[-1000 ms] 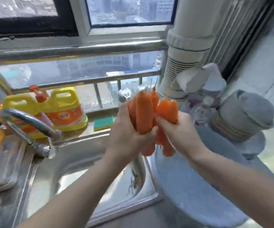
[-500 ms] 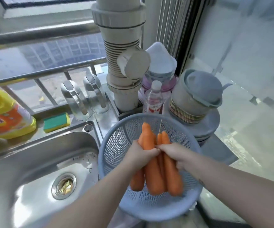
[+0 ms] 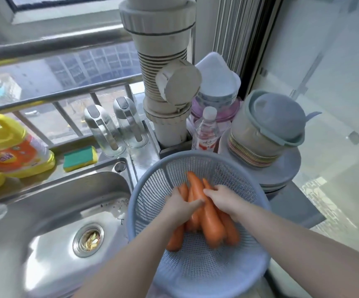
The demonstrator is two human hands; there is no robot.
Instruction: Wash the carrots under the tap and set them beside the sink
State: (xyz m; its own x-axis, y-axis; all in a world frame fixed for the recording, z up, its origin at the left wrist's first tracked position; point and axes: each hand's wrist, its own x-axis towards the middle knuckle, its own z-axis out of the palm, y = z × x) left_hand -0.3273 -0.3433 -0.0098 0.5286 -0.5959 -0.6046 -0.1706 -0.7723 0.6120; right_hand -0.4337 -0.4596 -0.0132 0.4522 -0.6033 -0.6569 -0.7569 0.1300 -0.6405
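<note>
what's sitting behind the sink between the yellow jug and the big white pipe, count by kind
green and yellow sponge: 1
clear bottles with grey tops: 2
total: 3

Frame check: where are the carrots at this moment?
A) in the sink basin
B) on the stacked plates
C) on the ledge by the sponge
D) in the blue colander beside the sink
D: the carrots are inside the colander, right of the sink, with the left hand and right hand gripping them.
</note>
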